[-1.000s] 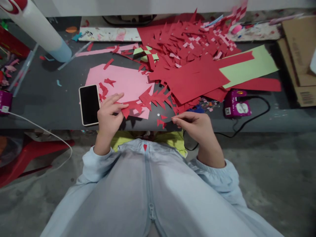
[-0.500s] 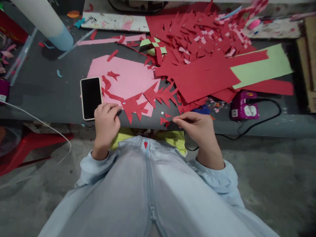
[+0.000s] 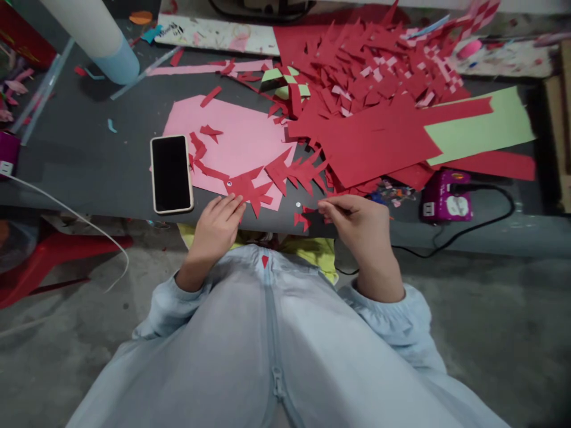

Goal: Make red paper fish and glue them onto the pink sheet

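My left hand lies with fingers stretched out, fingertips on the lower edge of a red paper cutout that has jagged points and a small round eye. Beside it lies another spiky red cutout, partly over the pink sheet. My right hand is closed in a pinch near the table's front edge; whatever is between its fingertips is too small to make out. Just left of that pinch are small red paper scraps and a tiny white round piece.
A phone lies left of the pink sheet. Red paper sheets and a heap of red cutouts cover the back right. A purple box with a black cable stands at right. A white-and-blue cylinder rises at back left.
My left hand has moved right, from beside the phone onto the red cutout's lower edge. My right hand stays pinched near the scraps, turned slightly. The whole view has shifted a little.
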`<state>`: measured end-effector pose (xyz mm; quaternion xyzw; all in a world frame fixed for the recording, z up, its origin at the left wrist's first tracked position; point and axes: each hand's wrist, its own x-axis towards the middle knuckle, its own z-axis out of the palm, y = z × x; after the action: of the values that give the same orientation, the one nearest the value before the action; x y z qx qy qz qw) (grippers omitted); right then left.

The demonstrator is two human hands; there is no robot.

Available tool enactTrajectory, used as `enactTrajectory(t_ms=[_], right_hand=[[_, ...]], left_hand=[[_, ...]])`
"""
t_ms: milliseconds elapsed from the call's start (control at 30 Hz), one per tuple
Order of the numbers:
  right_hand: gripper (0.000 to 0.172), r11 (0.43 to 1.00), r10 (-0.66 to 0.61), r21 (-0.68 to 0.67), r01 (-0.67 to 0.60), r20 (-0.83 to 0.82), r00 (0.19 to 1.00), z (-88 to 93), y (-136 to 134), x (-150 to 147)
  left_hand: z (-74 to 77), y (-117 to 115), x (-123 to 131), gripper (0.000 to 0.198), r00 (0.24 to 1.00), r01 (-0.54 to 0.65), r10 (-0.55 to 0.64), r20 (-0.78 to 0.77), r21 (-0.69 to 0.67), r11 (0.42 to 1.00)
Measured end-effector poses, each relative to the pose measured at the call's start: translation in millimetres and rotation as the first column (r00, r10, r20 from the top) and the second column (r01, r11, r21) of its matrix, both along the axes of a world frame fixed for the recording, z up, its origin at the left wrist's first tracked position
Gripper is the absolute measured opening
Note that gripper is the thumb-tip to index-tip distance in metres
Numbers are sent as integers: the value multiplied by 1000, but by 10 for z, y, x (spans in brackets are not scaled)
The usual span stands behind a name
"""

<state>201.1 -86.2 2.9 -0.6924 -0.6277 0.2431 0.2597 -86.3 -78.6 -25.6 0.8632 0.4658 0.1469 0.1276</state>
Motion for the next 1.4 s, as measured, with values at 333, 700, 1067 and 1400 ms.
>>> enactTrajectory(t_ms=[333, 700, 1067, 1400], right_hand=[[44, 999, -39, 21, 36, 153, 987, 172, 71, -86], [38, 996, 79, -68, -59, 337, 938, 192, 112, 65], [34, 1000, 15, 4, -16, 80, 997, 268, 55, 98], [39, 1000, -4, -12, 5, 99, 995, 326, 35, 173]], left_hand=[[-146, -164, 141, 47, 994, -95, 98, -41, 72, 993], [-140, -253, 282, 49, 980, -181, 185, -68, 58, 982], [116, 268, 463, 40, 968, -243, 246, -40, 65, 968], [251, 820, 954, 38, 953, -249, 235, -191, -55, 967]])
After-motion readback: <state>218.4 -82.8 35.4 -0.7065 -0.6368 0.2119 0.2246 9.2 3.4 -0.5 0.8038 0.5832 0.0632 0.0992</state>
